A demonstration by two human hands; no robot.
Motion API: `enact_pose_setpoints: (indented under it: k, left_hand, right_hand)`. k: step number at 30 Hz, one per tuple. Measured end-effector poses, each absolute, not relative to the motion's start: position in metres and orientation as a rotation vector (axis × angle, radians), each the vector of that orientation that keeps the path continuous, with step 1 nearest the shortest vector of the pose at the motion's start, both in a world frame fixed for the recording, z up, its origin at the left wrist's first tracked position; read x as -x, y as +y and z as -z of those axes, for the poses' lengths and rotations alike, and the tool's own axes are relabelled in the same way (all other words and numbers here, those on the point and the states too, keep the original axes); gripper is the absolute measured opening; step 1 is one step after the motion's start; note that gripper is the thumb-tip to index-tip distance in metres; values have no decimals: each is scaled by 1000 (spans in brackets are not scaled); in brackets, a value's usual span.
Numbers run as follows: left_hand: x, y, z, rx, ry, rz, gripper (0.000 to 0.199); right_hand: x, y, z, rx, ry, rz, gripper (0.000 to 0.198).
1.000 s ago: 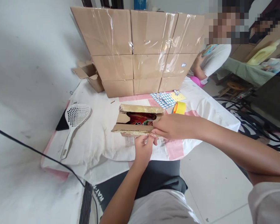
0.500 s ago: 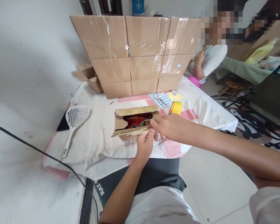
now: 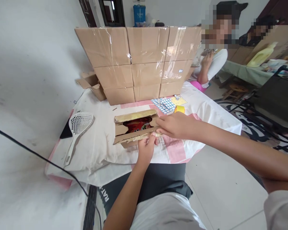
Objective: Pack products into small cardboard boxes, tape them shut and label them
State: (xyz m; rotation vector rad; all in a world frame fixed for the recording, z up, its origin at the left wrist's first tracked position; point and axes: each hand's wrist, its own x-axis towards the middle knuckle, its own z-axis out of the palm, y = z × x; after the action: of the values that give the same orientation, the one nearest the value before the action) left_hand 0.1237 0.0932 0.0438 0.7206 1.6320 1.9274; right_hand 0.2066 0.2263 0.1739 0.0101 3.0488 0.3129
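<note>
A small cardboard box lies on the cloth before me with its top flaps apart. Inside it a red printed packet shows between the flaps. My left hand pinches the near flap's edge from below, close to the right corner. At the right end of the box, my right hand has its fingers closed on the flap edges; the fingertips are partly hidden. Just behind my right hand stands a roll of yellow tape, partly covered by it.
Stacked taped cartons form a wall at the back of the table. An open carton sits left of them. A white slotted skimmer lies at left. A black cable crosses the left side. A person sits beyond the table.
The near flap has come further inward over the packet, covering more of it. My right hand has shifted slightly along the box's right end. The camera view has moved a little.
</note>
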Motion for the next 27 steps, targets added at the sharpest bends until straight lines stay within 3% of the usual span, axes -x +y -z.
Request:
enact_pose_setpoints:
  k: [3, 10, 17, 27]
  left_hand:
    - [-125, 93, -45, -712, 1626, -1942, 51]
    - [-117, 97, -37, -742, 1627, -1878, 68]
    - [-118, 99, -50, -620, 1586, -1896, 34]
    - [-120, 102, -45, -432, 1582, -2001, 24]
  right_hand:
    - [-215, 230, -171, -6, 3018, -273, 36]
    - [-213, 222, -165, 63, 3046, -239, 32]
    - [-210, 224, -173, 84, 3049, -69, 35]
    - [-203, 242, -175, -13, 3083, 53, 27]
